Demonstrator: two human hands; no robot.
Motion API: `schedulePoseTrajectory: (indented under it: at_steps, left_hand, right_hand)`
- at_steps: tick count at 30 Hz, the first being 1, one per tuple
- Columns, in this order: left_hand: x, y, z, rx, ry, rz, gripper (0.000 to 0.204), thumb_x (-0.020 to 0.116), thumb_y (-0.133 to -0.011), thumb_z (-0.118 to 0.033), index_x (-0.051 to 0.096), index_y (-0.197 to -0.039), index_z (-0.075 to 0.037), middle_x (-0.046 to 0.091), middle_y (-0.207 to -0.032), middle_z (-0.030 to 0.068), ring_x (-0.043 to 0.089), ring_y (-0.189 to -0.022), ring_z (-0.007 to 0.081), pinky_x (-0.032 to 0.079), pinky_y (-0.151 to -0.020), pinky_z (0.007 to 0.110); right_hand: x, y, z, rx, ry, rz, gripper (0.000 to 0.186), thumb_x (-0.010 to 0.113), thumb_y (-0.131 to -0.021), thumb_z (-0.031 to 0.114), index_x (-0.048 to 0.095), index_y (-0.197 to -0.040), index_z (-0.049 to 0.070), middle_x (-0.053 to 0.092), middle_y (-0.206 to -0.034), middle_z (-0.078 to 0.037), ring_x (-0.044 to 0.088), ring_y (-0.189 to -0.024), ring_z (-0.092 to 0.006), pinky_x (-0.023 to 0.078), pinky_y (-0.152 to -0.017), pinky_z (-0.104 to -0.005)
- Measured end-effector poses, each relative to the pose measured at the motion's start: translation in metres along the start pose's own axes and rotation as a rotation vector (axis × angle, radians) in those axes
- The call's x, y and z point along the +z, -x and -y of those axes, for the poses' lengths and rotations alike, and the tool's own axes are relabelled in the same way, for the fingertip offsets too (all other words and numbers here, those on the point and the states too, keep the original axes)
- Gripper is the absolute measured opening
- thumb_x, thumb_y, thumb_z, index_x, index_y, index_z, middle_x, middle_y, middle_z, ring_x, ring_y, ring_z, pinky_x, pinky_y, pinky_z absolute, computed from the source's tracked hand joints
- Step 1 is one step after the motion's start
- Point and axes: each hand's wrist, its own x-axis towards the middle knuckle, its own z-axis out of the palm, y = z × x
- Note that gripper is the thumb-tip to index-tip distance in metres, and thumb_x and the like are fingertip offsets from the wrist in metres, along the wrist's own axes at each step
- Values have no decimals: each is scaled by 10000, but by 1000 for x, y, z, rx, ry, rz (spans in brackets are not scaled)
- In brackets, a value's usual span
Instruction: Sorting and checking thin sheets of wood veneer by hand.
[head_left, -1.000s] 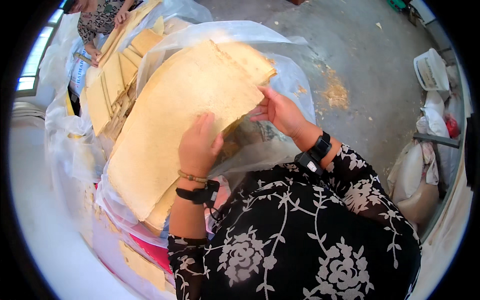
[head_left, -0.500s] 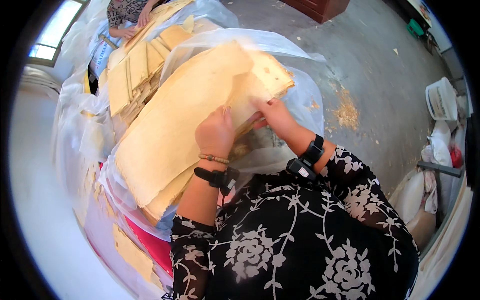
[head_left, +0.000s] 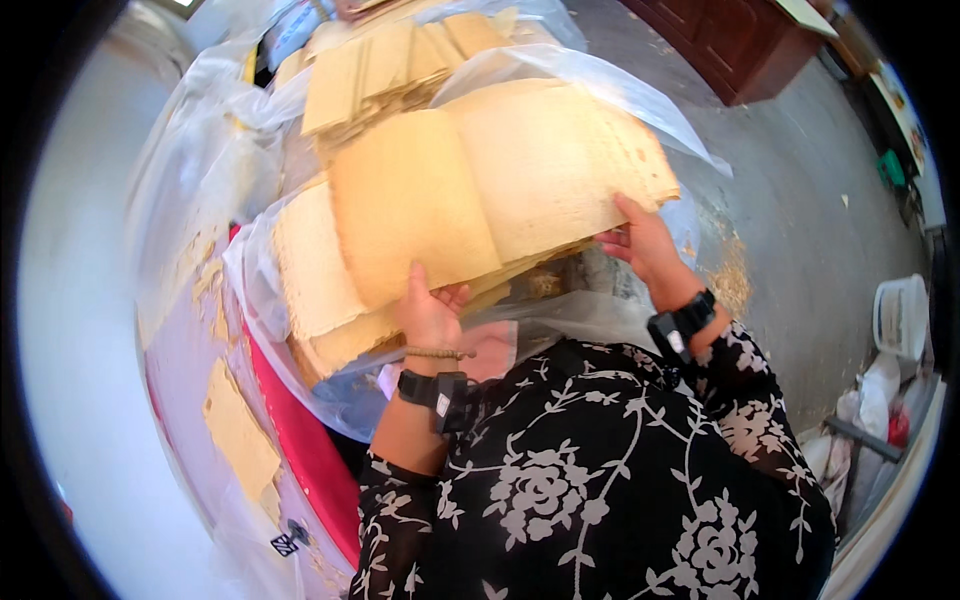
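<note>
A large, thin, pale-yellow sheet (head_left: 560, 160) with rough edges lies on top of a pile of similar sheets (head_left: 310, 265). Its left part shows as a darker yellow flap (head_left: 410, 205), folded over on itself. My left hand (head_left: 430, 312) pinches the flap's near edge, thumb on top and fingers curled below. Farther right, my right hand (head_left: 650, 245) grips the same near edge close to the sheet's right end, thumb above and fingers underneath. Both wrists carry black strapped devices; a beaded bracelet (head_left: 440, 352) circles the left one.
Behind the pile stand stacked folded sheets (head_left: 385, 65). Clear plastic sheeting (head_left: 205, 160) surrounds the work. At lower left lie a broken sheet piece (head_left: 240, 430) and red cloth (head_left: 290, 450). Crumbs (head_left: 733, 280), a white bucket (head_left: 898, 318) and a red-brown cabinet (head_left: 725, 45) are at right.
My hands have moved apart, from close together to opposite ends of the near edge. The darker flap now lies over the left part. The view has shifted; the co-worker's hands have left it.
</note>
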Motion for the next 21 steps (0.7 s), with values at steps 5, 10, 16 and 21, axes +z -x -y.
schedulePoseTrajectory:
  at_steps: [5,10,16,21]
  left_hand:
    - [-27,-4,-5,51,-44,-76,364,521,-1025,-374,589,-1144,-37,690,-964,121,681,-764,222,589,-633,358]
    - [-38,-7,-24,53,-92,-37,400,518,-1027,-405,592,-1120,-23,700,-918,129,691,-749,223,583,-621,326]
    - [-49,12,-47,-182,-294,108,497,507,-1019,-474,624,-1070,6,724,-889,163,715,-734,216,554,-572,292]
    - [-32,27,-63,647,-1494,0,534,612,-935,-477,640,-1159,7,694,-1084,196,679,-937,331,535,-780,441]
  right_hand:
    - [29,45,21,82,633,259,387,612,-962,409,683,-810,60,690,-758,-50,659,-666,-124,500,-581,-243]
    - [111,42,2,-481,633,365,319,672,-940,320,710,-917,3,673,-753,-30,631,-671,-96,495,-599,-243]
    - [158,10,-7,-407,1398,231,556,637,-837,562,751,-825,17,710,-743,-156,684,-710,-336,537,-699,-425]
    - [161,-3,-10,-426,1416,244,537,639,-823,545,750,-784,21,706,-709,-154,689,-699,-335,541,-677,-417]
